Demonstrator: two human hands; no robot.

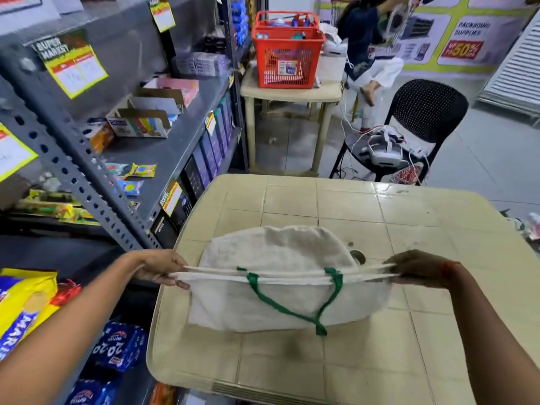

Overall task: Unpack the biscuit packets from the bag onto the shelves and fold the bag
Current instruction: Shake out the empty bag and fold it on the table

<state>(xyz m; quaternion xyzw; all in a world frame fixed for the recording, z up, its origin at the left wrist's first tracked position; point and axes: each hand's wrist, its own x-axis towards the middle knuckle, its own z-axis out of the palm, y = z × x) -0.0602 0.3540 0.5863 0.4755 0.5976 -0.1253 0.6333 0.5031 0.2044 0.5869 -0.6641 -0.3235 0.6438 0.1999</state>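
A white cloth bag [274, 255] with green handles [292, 308] lies flat on the beige table [380, 361]. My left hand [159, 268] pinches the left end of the bag's top edge. My right hand [415, 268] pinches the right end. Between them the edge is pulled taut, a little above the table, and the handles hang toward me. Biscuit packets sit on the low shelf at my left: a yellow and blue one [20, 305] and dark blue ones [119, 349].
Grey metal shelving [87, 182] with boxes and small packets runs along the left. Behind the table stand a second beige table [292, 95] with a red basket [287, 51], and a black chair [423, 118] with devices and cables. A person stands at the back.
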